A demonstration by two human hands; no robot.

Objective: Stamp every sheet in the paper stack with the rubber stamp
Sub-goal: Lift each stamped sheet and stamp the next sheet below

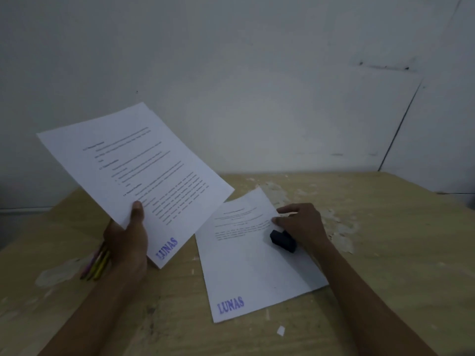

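scuffed wooden tabletop [385,227] by a white wall [257,73], left hand [127,242] pinching a LUNAS-stamped sheet [133,170], right hand [300,223] gripping the black stamp [281,240] over the paper stack [252,265]

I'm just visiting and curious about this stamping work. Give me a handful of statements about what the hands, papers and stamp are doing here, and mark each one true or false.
1. The left hand holds a sheet lifted off the table. True.
2. The lifted sheet has no stamp mark on it. False: a blue LUNAS mark shows near its lower corner.
3. The sheet on the table also carries a blue LUNAS mark. True.
4. The rubber stamp is in the left hand. False: the dark stamp is by the right hand, on the lying sheet.
5. Some coloured pencils lie on the table under the left hand. True.
6. The right hand is raised high in the air. False: it is down at the sheet on the table.
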